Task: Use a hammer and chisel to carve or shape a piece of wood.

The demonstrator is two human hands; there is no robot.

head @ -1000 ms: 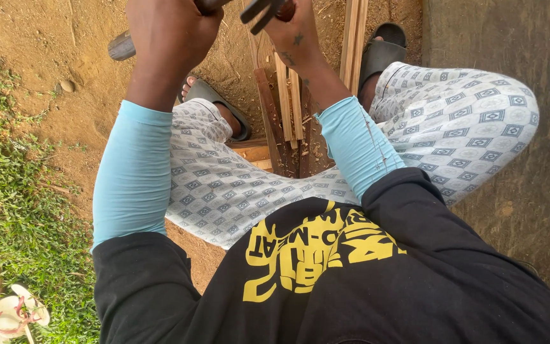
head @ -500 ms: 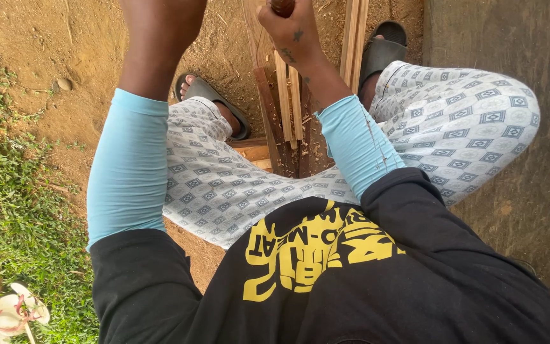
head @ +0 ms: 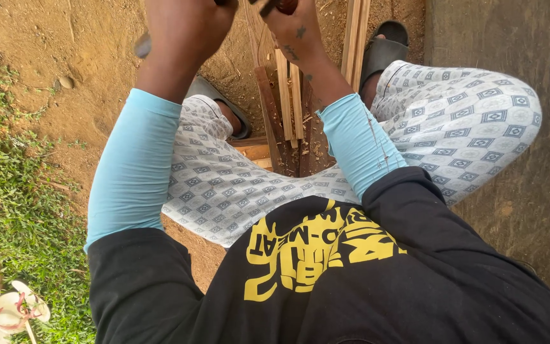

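Left hand (head: 186,28) swung back down, clenched on hammer handle (head: 142,46); right hand (head: 288,25) grips reddish-brown tool (head: 286,6).

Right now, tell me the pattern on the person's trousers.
The trousers are pale grey-white with a repeating grid of small dark squares, clearest in the head view, over the right knee.

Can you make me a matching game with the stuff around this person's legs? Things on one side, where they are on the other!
Things:
1. thin pale wooden strips
2. dark rubber slipper
3. small pale sandal with pink straps
4. small grey pebble

Places:
A. on the green grass
B. on bare brown dirt
C. between the patterned trouser legs
D. on a foot beside the grey wall

Pairs: 1-C, 2-D, 3-A, 4-B
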